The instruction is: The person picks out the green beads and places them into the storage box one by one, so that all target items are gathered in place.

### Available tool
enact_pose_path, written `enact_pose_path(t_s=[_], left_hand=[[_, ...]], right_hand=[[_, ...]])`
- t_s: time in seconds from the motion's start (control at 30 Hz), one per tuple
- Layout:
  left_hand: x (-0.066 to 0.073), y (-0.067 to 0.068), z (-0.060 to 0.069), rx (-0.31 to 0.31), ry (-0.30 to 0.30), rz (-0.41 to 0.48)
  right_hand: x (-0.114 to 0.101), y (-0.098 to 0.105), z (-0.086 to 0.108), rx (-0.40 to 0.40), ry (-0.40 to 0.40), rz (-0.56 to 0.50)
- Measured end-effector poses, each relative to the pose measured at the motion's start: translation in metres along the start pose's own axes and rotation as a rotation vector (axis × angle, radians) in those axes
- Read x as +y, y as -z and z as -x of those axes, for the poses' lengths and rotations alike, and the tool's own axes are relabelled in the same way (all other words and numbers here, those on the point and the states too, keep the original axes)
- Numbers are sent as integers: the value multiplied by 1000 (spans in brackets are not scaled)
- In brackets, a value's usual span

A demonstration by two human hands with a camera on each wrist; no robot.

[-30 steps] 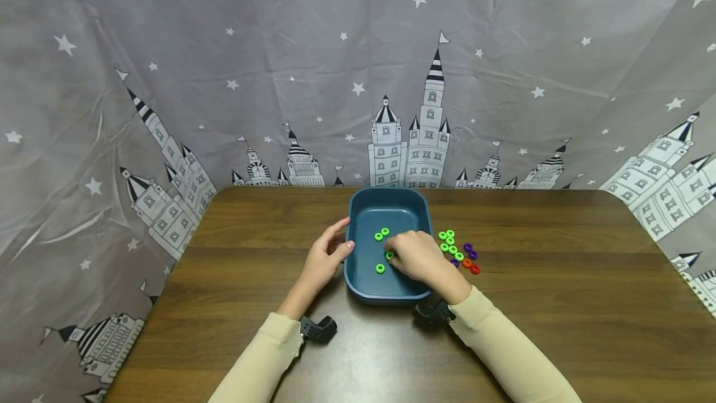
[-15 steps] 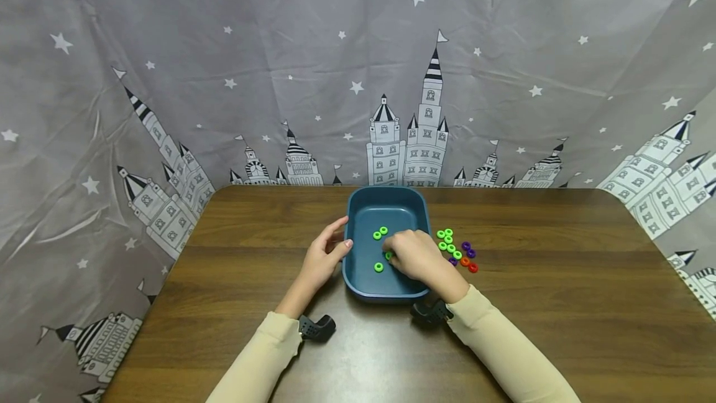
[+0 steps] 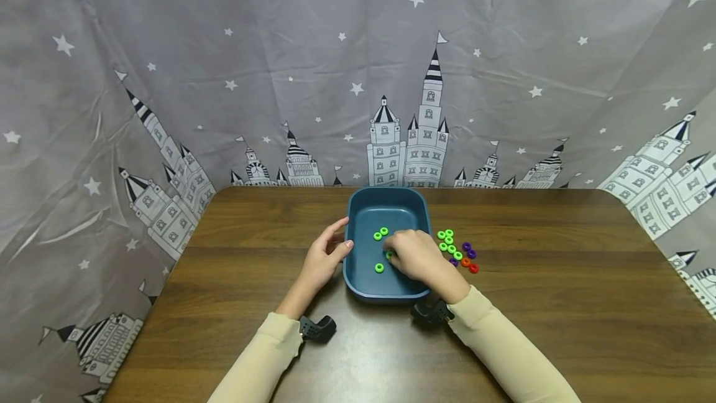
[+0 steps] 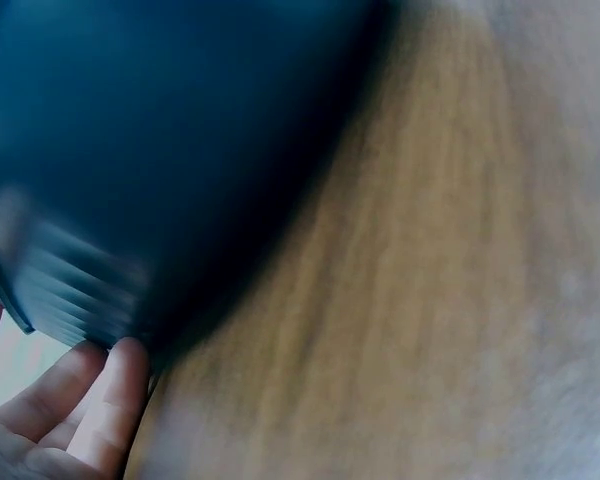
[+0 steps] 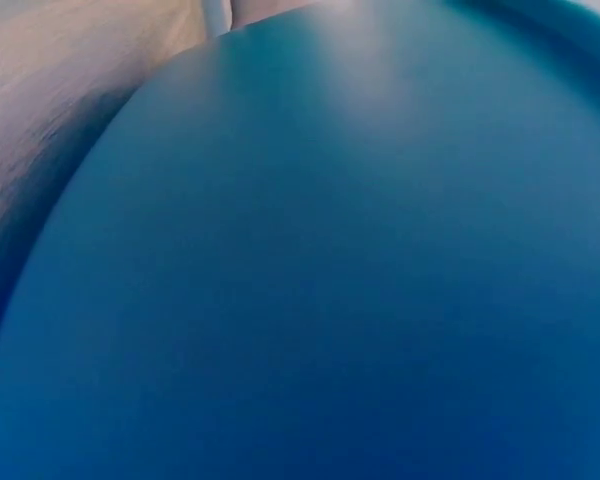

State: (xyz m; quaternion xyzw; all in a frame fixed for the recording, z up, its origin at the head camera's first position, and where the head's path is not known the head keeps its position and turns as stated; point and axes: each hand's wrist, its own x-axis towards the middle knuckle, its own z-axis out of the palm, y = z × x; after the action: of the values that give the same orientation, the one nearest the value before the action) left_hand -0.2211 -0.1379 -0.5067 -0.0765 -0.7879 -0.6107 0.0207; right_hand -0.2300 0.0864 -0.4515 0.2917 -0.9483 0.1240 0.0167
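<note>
A dark blue tray (image 3: pixel 386 296) stands near the far edge of the table with several green rings in it, one of them (image 3: pixel 379 268) towards the front. My left hand (image 3: pixel 321 260) lies against the tray's left side, fingers loosely extended; in the left wrist view its fingertips (image 4: pixel 127 360) touch the tray's outer wall (image 4: pixel 180 130). Inside the tray, my right hand (image 3: pixel 416 257) has curled fingers and pinches a partly hidden green ring (image 3: pixel 389 255). The tray's blue wall (image 5: pixel 310 260) fills most of the right wrist view, where the fingers are hidden.
Right of the tray on the wooden table (image 3: pixel 548 278) lie several loose green rings (image 3: pixel 451 249), purple rings (image 3: pixel 467 246), an orange ring (image 3: pixel 465 262) and a red ring (image 3: pixel 473 268). A grey curtain (image 3: pixel 313 48) with castles hangs behind the table.
</note>
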Motion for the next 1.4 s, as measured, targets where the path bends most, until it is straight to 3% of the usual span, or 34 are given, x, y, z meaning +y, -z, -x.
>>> enact_pose_path(t_s=[0.4,0.63,0.73,0.83,1.1,1.4], left_hand=[[2,0,0,5,1,-11],[3,-1,2,0,-10,-5],[3,-1,1,-5,-14,6],[3,-1,1,-7,-12,14],[3,0,1,-8,-6,5],[2,0,1,-3,3,-4]], right_hand=[[2,3,1,73,-20,-178],[12,8,3,245,8,-408],[21,16,6,338,-18,-470],[33,24,12,390,-71,-493],[68,37,28,415,-188,-502],[102,35,35,428,-267,-453]])
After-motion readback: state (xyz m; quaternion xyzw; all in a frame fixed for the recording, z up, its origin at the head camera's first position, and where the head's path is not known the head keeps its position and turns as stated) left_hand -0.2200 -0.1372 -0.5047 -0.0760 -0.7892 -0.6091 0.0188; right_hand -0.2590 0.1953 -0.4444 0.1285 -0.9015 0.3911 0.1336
